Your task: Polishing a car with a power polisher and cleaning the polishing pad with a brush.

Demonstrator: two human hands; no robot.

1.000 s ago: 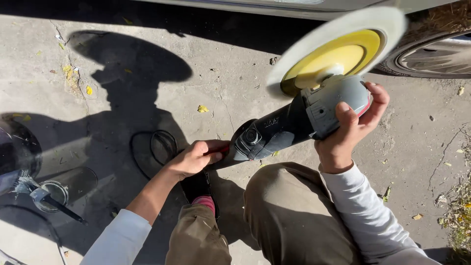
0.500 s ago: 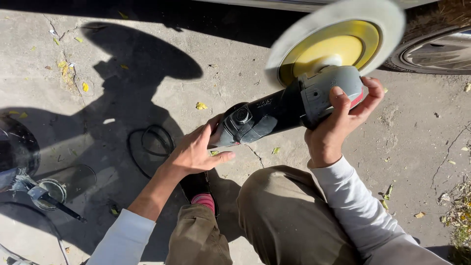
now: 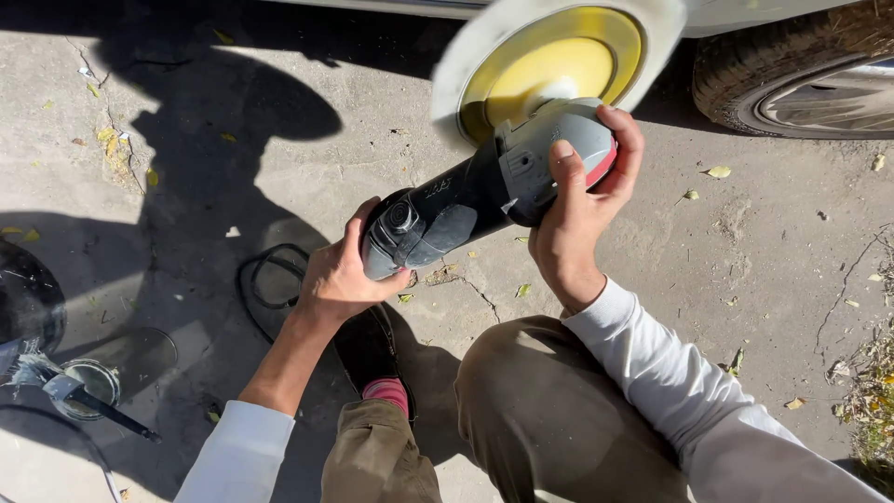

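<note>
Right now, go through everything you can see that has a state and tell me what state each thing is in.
Polisher: lifted off the ground, held in both hands, tilted.
Polishing pad: blurred, looks to be spinning.
Left hand: closed around the polisher's rear end.
Right hand: gripping the grey head.
Black cord: lying looped on the concrete.
Car tyre: resting on the ground, partly in shade.

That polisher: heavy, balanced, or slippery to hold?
Likely hefty: both hands carry the polisher, left hand at the rear of the black body, right hand over the grey head. Probably front-heavy, given the wide yellow pad. The moulded body looks grippy, not slippery.
</note>
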